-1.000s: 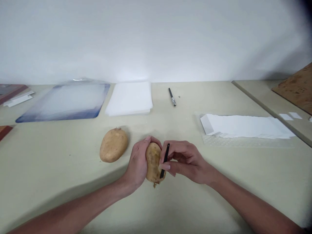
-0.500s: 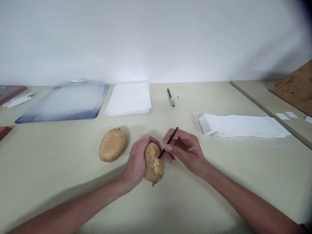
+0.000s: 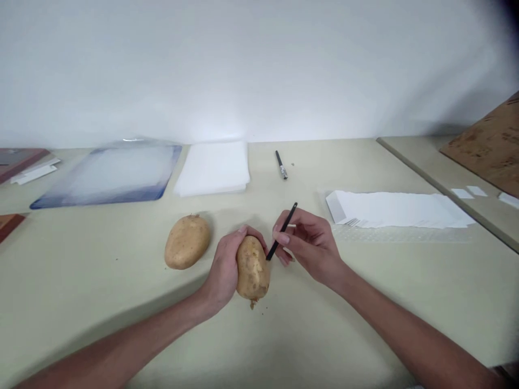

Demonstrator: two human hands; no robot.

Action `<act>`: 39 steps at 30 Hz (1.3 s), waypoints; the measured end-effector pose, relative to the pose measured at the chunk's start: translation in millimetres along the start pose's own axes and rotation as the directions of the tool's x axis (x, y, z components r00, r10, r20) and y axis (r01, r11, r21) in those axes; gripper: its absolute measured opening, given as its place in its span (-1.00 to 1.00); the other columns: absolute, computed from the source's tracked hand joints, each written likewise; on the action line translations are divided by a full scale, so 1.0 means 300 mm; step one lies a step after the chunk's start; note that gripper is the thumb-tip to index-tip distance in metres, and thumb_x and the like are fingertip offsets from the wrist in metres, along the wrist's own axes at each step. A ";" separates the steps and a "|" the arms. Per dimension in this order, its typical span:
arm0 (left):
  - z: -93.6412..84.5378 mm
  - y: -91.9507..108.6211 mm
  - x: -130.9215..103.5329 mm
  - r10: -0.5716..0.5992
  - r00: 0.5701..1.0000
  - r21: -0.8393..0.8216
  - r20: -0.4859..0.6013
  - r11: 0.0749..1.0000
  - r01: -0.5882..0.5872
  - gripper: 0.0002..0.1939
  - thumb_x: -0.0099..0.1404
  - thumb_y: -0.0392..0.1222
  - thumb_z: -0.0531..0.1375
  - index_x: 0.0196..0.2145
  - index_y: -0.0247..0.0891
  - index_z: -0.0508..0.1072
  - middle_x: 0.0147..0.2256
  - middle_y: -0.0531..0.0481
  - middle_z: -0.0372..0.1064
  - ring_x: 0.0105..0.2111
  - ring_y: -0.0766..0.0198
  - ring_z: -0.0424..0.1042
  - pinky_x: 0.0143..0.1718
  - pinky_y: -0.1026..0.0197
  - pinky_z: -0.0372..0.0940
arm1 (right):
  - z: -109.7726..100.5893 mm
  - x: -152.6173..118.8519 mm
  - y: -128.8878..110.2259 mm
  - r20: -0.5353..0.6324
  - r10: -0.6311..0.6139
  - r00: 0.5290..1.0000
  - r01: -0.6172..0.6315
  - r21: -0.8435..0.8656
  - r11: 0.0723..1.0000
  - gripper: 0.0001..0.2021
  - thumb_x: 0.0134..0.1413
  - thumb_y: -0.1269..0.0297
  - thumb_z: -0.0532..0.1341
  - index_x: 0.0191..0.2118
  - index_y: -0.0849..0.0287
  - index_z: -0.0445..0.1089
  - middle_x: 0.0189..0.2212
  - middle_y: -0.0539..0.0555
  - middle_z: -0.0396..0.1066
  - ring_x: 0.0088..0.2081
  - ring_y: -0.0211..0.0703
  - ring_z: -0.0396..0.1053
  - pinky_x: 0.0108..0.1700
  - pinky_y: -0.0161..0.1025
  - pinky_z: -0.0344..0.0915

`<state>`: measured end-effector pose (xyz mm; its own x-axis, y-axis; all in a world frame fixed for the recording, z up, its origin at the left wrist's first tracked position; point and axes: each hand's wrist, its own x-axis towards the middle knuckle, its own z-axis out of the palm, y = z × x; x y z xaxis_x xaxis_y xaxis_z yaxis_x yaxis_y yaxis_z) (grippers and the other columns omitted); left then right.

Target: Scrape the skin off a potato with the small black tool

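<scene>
My left hand (image 3: 224,266) is wrapped round the left and far sides of a brown potato (image 3: 252,273) on the table. The potato has darker blotches and a paler patch on top, with a stubby bit of root at its near end. Pinched in my right hand (image 3: 314,246) is a slim black stick-like tool (image 3: 289,217) with a tiny hole near its upper end. It slants down to the left, its lower tip close against the potato's right side; whether it touches cannot be made out. A second potato (image 3: 187,242) lies left of my left hand.
Behind the potatoes are a stack of white sheets (image 3: 214,168), a blue-edged clear folder (image 3: 107,173) and a black pen (image 3: 280,165). Fanned white papers (image 3: 399,209) lie at the right. A brown cardboard box (image 3: 488,146) stands far right, near a table seam (image 3: 430,178).
The tool's tip has moved off the potato's top to its right edge, and the tool stands slightly steeper. The view has shifted a little. My left hand keeps its hold.
</scene>
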<state>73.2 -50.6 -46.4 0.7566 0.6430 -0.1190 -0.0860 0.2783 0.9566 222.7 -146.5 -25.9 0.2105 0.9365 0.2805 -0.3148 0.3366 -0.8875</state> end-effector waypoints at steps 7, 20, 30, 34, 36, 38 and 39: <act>-0.004 0.000 -0.018 0.125 0.991 0.037 0.047 0.991 -0.126 -0.60 0.47 0.16 0.11 -0.14 -0.23 0.53 -0.28 -0.07 0.45 -0.32 0.18 0.46 -0.34 0.22 0.37 | -0.012 0.006 -0.017 -0.112 -0.032 0.993 0.032 -0.009 0.999 -0.94 0.28 0.41 0.34 -0.26 0.16 0.48 -0.51 -0.08 0.33 -0.55 -0.37 0.33 -0.48 -0.35 0.22; 0.020 0.008 -0.024 0.263 0.965 0.219 -0.014 0.942 -0.254 -0.84 0.34 -0.10 0.36 -0.37 -0.20 0.62 -0.34 -0.01 0.43 -0.32 0.25 0.37 -0.29 0.23 0.24 | 0.022 0.000 -0.035 -0.161 -0.060 0.985 0.027 -0.200 0.979 -0.87 0.19 0.32 0.41 -0.30 0.18 0.46 -0.55 -0.08 0.34 -0.53 -0.34 0.29 -0.45 -0.32 0.29; 0.009 0.008 -0.016 0.138 0.987 0.164 -0.085 0.979 -0.123 -0.68 0.40 0.02 0.28 -0.42 -0.24 0.57 -0.37 -0.02 0.44 -0.35 0.24 0.40 -0.31 0.24 0.28 | -0.072 0.022 -0.080 -0.452 -0.210 0.867 0.115 -0.229 0.967 -0.80 0.17 0.28 0.43 -0.38 0.19 0.43 -0.33 -0.02 0.39 -0.55 -0.41 0.28 -0.50 -0.31 0.17; 0.006 0.004 -0.005 0.100 0.987 0.095 -0.127 0.992 -0.088 -0.53 0.44 0.12 0.19 -0.50 -0.27 0.52 -0.38 -0.03 0.43 -0.37 0.24 0.41 -0.32 0.23 0.31 | -0.110 0.026 -0.098 -0.525 -0.220 0.822 0.122 -0.215 0.969 -0.79 0.14 0.27 0.45 -0.39 0.19 0.44 -0.35 -0.03 0.36 -0.56 -0.42 0.24 -0.51 -0.30 0.10; 0.007 0.003 -0.002 0.094 0.985 0.074 -0.142 0.994 -0.084 -0.48 0.44 0.14 0.18 -0.53 -0.28 0.53 -0.37 -0.05 0.42 -0.37 0.24 0.42 -0.32 0.23 0.32 | -0.110 0.025 -0.099 -0.510 -0.196 0.837 0.107 -0.200 0.974 -0.78 0.13 0.25 0.46 -0.40 0.19 0.44 -0.36 -0.03 0.36 -0.56 -0.41 0.24 -0.52 -0.29 0.08; 0.008 0.004 -0.001 0.094 0.984 0.063 -0.153 0.994 -0.085 -0.46 0.43 0.15 0.19 -0.56 -0.29 0.53 -0.38 -0.05 0.42 -0.38 0.24 0.42 -0.32 0.23 0.32 | -0.104 0.023 -0.096 -0.494 -0.170 0.853 0.091 -0.180 0.979 -0.77 0.13 0.24 0.46 -0.40 0.19 0.44 -0.35 -0.02 0.37 -0.56 -0.41 0.24 -0.52 -0.29 0.07; 0.008 0.006 -0.001 0.093 0.984 0.061 -0.154 0.995 -0.084 -0.48 0.41 0.14 0.22 -0.56 -0.29 0.53 -0.39 -0.05 0.41 -0.38 0.24 0.42 -0.32 0.23 0.33 | -0.100 0.022 -0.094 -0.486 -0.160 0.859 0.086 -0.170 0.982 -0.77 0.13 0.24 0.46 -0.40 0.19 0.44 -0.35 -0.02 0.37 -0.56 -0.41 0.24 -0.52 -0.29 0.07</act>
<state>74.4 -52.2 -44.0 0.6362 0.7684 -0.0694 -0.1097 0.1791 0.9777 260.9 -152.8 -10.0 0.6813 0.7028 0.2048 -0.1333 0.3942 -0.9093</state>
